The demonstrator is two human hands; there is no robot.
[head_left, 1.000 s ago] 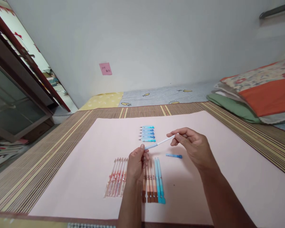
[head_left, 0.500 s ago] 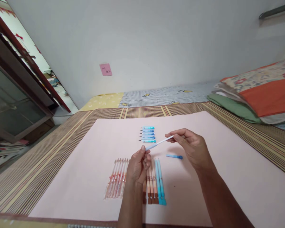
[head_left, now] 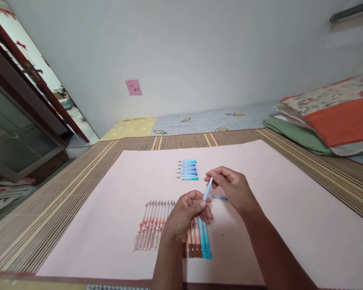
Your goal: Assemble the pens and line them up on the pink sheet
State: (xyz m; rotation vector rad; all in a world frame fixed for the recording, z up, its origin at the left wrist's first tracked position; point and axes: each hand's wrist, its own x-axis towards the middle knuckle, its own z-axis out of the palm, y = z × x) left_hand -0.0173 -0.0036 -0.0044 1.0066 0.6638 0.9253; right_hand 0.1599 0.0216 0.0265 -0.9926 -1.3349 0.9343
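My left hand (head_left: 189, 213) pinches a pale blue pen barrel (head_left: 207, 192), tilted up to the right above the pink sheet. At its upper end, my right hand (head_left: 230, 187) grips a short white stick, likely a pen refill (head_left: 211, 180), which protrudes from the barrel. A darker blue pen part (head_left: 220, 197) lies on the sheet behind the hands, partly hidden by my right hand. Under my left hand, brown-and-peach pens (head_left: 194, 245) and bright blue pens (head_left: 205, 241) lie side by side, partly covered.
Several short blue pen pieces with dark tips (head_left: 187, 169) lie stacked in a row farther back. Pink patterned clear pens (head_left: 151, 225) form a row at left. The pink sheet (head_left: 109, 225) covers a striped mat (head_left: 63, 201). Folded bedding (head_left: 335, 121) sits at right.
The white refill has slid down into the barrel, so much less of it shows. My hands have come closer together, and the barrel is tilted more steeply.
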